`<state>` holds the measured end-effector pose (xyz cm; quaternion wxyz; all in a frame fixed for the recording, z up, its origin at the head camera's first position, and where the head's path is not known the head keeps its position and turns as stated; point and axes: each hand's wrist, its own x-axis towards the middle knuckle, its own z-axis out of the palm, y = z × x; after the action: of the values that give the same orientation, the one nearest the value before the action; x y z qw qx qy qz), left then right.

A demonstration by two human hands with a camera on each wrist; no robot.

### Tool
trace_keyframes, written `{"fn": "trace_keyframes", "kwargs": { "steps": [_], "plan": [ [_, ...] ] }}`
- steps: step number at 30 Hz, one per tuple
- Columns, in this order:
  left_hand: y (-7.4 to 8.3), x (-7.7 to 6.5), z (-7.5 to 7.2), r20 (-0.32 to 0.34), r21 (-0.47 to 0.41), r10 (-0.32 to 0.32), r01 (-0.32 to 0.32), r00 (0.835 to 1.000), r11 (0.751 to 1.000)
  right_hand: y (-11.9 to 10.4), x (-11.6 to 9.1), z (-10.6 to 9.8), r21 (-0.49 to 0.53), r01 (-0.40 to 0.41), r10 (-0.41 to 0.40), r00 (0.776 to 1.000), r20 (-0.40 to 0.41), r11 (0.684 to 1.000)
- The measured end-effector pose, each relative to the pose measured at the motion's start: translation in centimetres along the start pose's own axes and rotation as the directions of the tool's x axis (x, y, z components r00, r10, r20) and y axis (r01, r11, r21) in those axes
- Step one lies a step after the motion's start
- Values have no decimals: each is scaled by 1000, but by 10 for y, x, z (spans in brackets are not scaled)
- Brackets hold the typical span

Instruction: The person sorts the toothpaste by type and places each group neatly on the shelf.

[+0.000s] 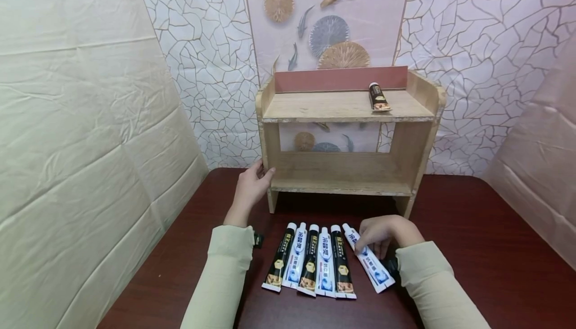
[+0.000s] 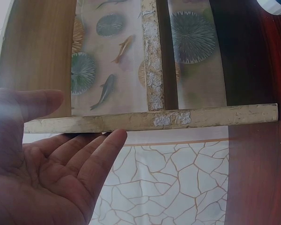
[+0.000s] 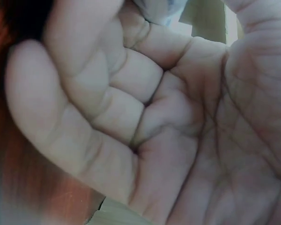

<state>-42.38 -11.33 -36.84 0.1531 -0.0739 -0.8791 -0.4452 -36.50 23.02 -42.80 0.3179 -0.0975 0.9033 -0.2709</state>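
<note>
My left hand [image 1: 250, 188] holds the left side panel of a two-tier wooden shelf [image 1: 342, 187]. In the left wrist view, the thumb lies on the inner side of the panel edge [image 2: 131, 121] and the fingers on its outer side. My right hand [image 1: 388, 233] pinches a white and blue toothpaste tube [image 1: 376, 272] near its upper half, at the right end of a row on the table. The tube slants, cap toward the shelf. Curled fingers and palm fill the right wrist view, with only a sliver of the tube [image 3: 164, 10] at the top.
Left of that tube, black toothpaste tubes [image 1: 343, 264] alternate with white ones [image 1: 325, 264], caps toward the shelf. One black tube [image 1: 378, 98] lies on the upper tier, right of middle. The dark red table [image 1: 468, 249] stands between cloth-covered walls [image 1: 99, 134].
</note>
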Motion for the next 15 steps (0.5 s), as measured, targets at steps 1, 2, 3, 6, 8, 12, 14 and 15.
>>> {"fn": "trace_keyframes", "kwargs": {
  "steps": [1,2,3,6,8,12,14,15],
  "plan": [
    [0,0,0,0,1,-2,2,1000,1000,0,0,0,2,4,-4,1000,-1,1000],
    [0,0,0,2,3,-3,3,1000,1000,1,0,-1,7,10,-10,1000,0,1000],
    [0,0,0,3,2,-4,4,1000,1000,1,0,-1,12,16,-16,1000,0,1000],
    [0,-1,0,6,0,0,0,1000,1000,2,-1,-4,28,45,-45,999,-9,999],
    [1,-1,0,8,1,3,-3,1000,1000,1,-1,-6,41,70,-69,997,-19,997],
    [1,-1,-1,2,5,8,-8,1000,1000,-1,-1,-10,70,125,-122,992,-38,990],
    [1,-1,0,-2,6,9,-9,1000,1000,-2,-1,-12,92,154,-151,988,-42,984],
    [1,0,0,-2,4,9,-9,1000,1000,-3,-1,-12,103,169,-166,985,-41,980]
  ]
}}
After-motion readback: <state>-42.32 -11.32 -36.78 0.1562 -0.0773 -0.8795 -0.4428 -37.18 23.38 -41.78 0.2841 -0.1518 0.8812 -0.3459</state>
